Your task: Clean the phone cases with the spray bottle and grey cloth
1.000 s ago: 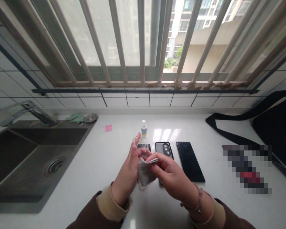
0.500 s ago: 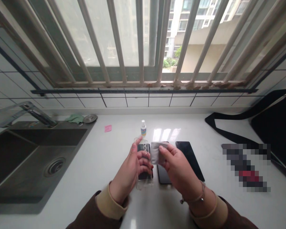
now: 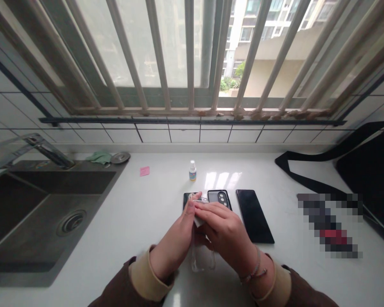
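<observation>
Your right hand (image 3: 228, 230) had curled closed, pinching a grey cloth (image 3: 197, 221) against the top of a clear phone case (image 3: 203, 257), where moments earlier it had held the cloth beside the case. Your left hand (image 3: 173, 247) was closed around the case, though the fingers hid the exact grip. The case's lower end showed below both hands, nearer you than the black-cased phone (image 3: 219, 198).

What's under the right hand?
A black-cased phone lies under the right hand: its camera end shows, its lower part is covered. A grey cloth is pinched in that hand, mostly hidden.
</observation>
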Tool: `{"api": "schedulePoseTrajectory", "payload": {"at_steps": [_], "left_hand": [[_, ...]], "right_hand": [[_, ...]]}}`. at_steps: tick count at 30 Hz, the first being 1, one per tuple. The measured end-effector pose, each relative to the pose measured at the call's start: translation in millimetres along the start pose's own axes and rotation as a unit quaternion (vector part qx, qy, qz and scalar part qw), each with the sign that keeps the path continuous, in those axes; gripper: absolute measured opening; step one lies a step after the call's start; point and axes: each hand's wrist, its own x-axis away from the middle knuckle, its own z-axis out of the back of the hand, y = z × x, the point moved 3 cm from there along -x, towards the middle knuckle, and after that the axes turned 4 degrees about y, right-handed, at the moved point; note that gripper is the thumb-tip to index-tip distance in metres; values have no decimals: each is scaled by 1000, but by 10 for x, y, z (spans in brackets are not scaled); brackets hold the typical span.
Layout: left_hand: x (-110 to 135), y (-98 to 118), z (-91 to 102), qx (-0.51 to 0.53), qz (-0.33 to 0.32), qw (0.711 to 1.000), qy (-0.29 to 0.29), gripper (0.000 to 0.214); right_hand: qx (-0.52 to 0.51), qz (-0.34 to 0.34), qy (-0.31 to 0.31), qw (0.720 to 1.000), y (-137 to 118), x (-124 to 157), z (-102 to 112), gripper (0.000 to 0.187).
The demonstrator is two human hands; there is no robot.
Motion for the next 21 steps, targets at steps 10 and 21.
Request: {"api": "schedulePoseTrajectory", "payload": {"at_steps": [10,21], "left_hand": [[37,23,-112,-34,48,998,-36,90],[-2,140,-44,-36,0,999,27,84]], "right_hand": [[73,24,-19,997,19,-75,120,38],[73,-18,-46,996,32,-58,87,31]]}}
